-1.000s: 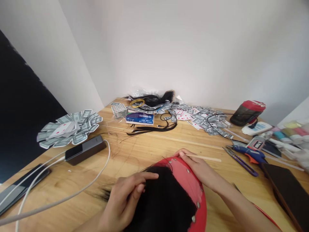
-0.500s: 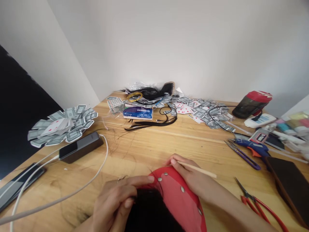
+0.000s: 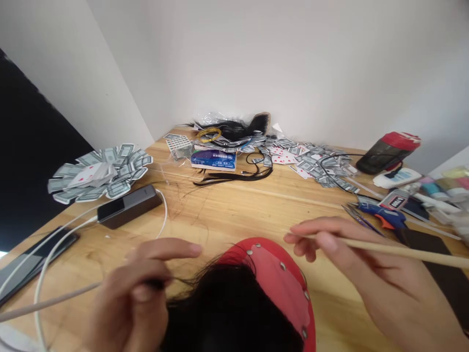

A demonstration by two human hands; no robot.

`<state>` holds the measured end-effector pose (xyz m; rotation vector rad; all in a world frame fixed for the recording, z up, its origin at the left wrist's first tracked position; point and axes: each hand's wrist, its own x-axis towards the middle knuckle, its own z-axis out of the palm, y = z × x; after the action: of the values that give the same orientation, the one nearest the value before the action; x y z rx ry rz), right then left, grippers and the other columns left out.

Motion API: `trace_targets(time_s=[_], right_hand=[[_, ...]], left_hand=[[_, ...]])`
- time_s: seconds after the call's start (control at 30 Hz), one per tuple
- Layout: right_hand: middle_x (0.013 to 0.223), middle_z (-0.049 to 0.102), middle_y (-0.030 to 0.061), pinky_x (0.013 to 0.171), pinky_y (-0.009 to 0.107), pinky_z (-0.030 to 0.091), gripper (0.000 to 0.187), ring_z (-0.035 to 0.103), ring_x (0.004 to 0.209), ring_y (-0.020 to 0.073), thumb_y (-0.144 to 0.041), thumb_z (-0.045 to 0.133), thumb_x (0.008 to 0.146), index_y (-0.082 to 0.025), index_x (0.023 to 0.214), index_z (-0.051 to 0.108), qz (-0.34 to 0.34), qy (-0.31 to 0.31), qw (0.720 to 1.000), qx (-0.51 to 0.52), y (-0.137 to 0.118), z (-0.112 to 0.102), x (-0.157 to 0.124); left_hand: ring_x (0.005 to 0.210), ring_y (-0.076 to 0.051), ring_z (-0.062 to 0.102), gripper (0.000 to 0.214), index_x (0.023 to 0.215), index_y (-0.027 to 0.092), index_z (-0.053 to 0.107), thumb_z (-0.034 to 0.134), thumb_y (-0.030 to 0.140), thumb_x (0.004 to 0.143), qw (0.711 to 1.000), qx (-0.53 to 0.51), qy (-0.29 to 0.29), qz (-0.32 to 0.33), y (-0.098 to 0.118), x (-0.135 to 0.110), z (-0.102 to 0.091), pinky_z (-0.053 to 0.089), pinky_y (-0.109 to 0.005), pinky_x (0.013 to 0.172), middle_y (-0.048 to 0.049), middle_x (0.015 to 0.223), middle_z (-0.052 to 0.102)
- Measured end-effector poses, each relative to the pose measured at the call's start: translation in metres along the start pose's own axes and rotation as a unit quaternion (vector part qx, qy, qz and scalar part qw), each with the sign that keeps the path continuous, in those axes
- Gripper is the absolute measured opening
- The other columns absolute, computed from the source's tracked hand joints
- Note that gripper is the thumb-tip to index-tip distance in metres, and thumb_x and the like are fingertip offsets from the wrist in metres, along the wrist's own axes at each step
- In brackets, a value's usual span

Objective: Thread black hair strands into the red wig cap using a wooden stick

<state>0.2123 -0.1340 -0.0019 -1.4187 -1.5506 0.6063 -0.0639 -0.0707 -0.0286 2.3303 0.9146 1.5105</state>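
Observation:
A rounded red form [image 3: 242, 246] stands at the near edge, topped by a pinkish see-through piece [image 3: 278, 278] with several silver pinheads along its border. Black hair [image 3: 227, 308] covers its left and near part. My left hand [image 3: 142, 278], blurred, is closed left of the form, pinching a dark lock of hair with the index finger stretched out. My right hand [image 3: 351, 264] is right of the form, apart from it, fingers closed around a slim pale wooden stick [image 3: 395, 251]. The stick's tip, by my fingertips, is too small to make out.
Left are a playing-card fan [image 3: 98, 173], a power bank [image 3: 130, 205], a phone [image 3: 40, 261] and white cables. At the back lie a blue box [image 3: 213, 160], black hair and loose cards [image 3: 311, 164]. A glue gun [image 3: 383, 215] and snips [image 3: 361, 217] lie right.
Both hands have come off the red form. My left hand moved left, drawing hair with it; my right hand moved right and up with the stick. The view has shifted slightly.

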Motion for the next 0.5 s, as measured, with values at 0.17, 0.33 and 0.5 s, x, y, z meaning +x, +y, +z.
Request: trace_targets(time_s=[0.17,0.33,0.5], right_hand=[[0.081,0.073,-0.0035,0.065,0.019,0.054,0.012,0.068,0.071,0.0131,-0.024,0.057,0.095,-0.031,0.094,0.067,0.025,-0.046,0.997,0.057,0.005,0.024,-0.01],[0.073,0.067,-0.003,0.051,0.018,0.049,0.016,0.064,0.061,0.0126,-0.012,0.056,0.088,-0.027,0.086,0.058,-0.004,-0.018,0.996,0.087,0.014,0.043,-0.024],[0.076,0.065,-0.0032,0.054,0.018,0.051,0.021,0.064,0.061,0.0113,-0.006,0.057,0.082,-0.027,0.083,0.054,-0.063,0.012,0.997,0.035,0.014,0.048,-0.032]], left_hand=[[0.103,-0.016,0.072,0.034,0.079,0.015,0.055,0.034,0.021,0.105,0.971,-0.05,-0.135,0.191,0.014,0.003,0.038,0.057,-0.019,0.092,-0.0113,0.094,0.079],[0.106,-0.017,0.071,0.032,0.079,0.014,0.059,0.039,0.017,0.103,0.961,-0.037,-0.153,0.229,0.011,-0.009,0.046,0.059,-0.019,0.088,-0.0082,0.099,0.079],[0.1,-0.016,0.073,0.026,0.083,0.014,0.062,0.045,0.019,0.102,0.957,-0.018,-0.172,0.235,0.006,-0.021,0.044,0.061,-0.02,0.082,-0.0047,0.1,0.079]])
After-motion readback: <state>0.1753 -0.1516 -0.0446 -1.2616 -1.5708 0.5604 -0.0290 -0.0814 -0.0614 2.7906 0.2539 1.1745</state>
